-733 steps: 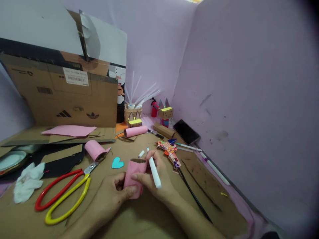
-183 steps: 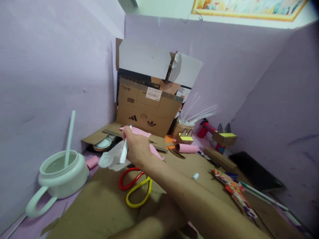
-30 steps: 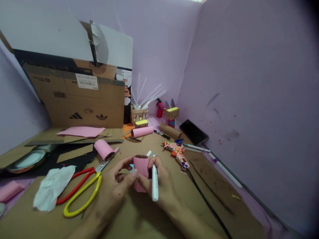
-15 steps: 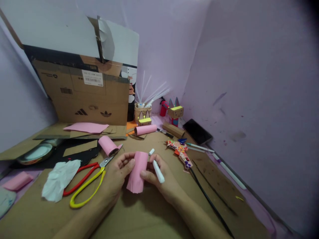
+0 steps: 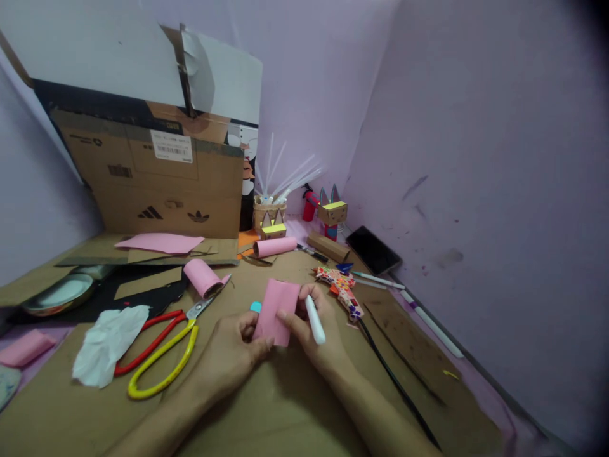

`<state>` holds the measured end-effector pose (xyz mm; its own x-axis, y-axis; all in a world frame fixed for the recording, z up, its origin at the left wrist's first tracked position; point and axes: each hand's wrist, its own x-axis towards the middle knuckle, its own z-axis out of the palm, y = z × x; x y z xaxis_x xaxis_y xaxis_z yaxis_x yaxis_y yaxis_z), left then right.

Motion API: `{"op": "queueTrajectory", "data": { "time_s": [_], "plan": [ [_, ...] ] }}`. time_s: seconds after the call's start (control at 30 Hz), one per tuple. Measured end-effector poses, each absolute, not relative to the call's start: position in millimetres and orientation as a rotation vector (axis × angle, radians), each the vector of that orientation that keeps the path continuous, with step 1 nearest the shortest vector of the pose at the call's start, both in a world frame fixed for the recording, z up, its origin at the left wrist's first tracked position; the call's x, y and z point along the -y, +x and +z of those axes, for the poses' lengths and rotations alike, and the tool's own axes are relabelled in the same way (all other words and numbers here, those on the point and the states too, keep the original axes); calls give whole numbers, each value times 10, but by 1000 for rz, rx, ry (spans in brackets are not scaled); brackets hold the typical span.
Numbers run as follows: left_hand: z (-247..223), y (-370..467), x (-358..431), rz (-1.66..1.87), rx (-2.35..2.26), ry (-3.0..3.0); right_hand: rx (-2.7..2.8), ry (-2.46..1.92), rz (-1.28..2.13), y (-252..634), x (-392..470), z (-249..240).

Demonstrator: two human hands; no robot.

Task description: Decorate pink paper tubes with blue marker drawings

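Head view: the left hand (image 5: 231, 349) and right hand (image 5: 329, 336) gripped a pink tube (image 5: 276, 304), the right also clasping a white marker (image 5: 314, 321); a basket (image 5: 271, 207) held translucent sticks (image 5: 299, 180).

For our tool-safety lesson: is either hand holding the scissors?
No: the left hand and right hand hold a pink piece, and the scissors lie untouched on the cardboard.

Has, left of lower centre, an uncovered left hand (image 5: 231, 349), slimmer at its base, then broadening into a smooth, bare left forearm (image 5: 166, 412) toward the lower left. Has, right of lower centre, a likewise uncovered right hand (image 5: 329, 333), meeting an equally bare right forearm (image 5: 375, 409), thickening toward the bottom edge. Looks too soft in detail to tell nails or fine markings.
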<state>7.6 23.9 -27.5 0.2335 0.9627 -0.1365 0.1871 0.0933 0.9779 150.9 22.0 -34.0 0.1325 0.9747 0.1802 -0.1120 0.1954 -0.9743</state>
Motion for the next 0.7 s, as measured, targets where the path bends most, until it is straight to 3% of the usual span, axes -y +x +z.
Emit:
{"op": "queueTrajectory", "data": {
  "time_s": [0.2,0.4,0.7],
  "plan": [
    [-274,27,-256,771,-1096,1499,1073,-1021,1049,1537,-238,-342],
    [-224,-232,-448,934,-1724,1697,1030,-1078,915,1662,-310,-369],
    [-267,7,-557,421,-1775,2443,893,-1061,935,1700,-376,-386]
  ]
}}
